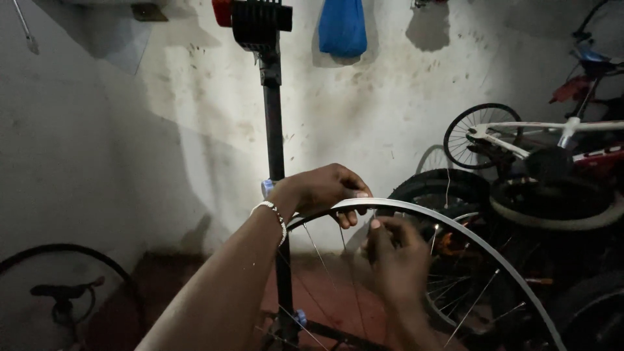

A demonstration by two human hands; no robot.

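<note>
A silver bicycle wheel rim with thin spokes arches across the lower middle, without a tyre. My left hand, with a beaded bracelet at the wrist, grips the top of the rim from above. My right hand is lower, inside the rim, its fingers pinched around a spoke just under the rim. The hub is out of sight below.
A black repair stand post rises behind the wheel, with a clamp at the top. Bicycles and stacked tyres crowd the right side. A blue bag hangs on the stained wall. Another wheel leans at the lower left.
</note>
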